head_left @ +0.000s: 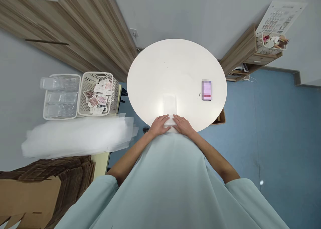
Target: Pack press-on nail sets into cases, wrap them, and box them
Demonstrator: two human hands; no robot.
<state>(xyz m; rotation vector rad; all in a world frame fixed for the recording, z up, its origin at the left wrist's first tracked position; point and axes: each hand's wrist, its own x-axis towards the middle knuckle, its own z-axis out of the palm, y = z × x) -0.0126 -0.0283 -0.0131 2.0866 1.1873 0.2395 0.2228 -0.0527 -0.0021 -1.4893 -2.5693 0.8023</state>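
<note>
A strip of translucent white wrapping sheet [170, 103] lies on the white oval table [155, 65], close to its front edge. Its near end looks folded or rolled into a thicker band between my hands. My left hand [160, 125] grips the left side of this band, fingers on the far side and thumb on the near side. On the opposite side my right hand [183, 124] grips it in the same way. Whether anything lies inside the folded part cannot be made out.
A phone [207, 90] lies on the table's right side. At left are a basket of clear plastic containers [61, 97], a basket of printed cards [99, 97], a stack of translucent sheets [80, 137] and flattened cardboard boxes [30, 199]. A wooden cabinet [247, 51] stands at right.
</note>
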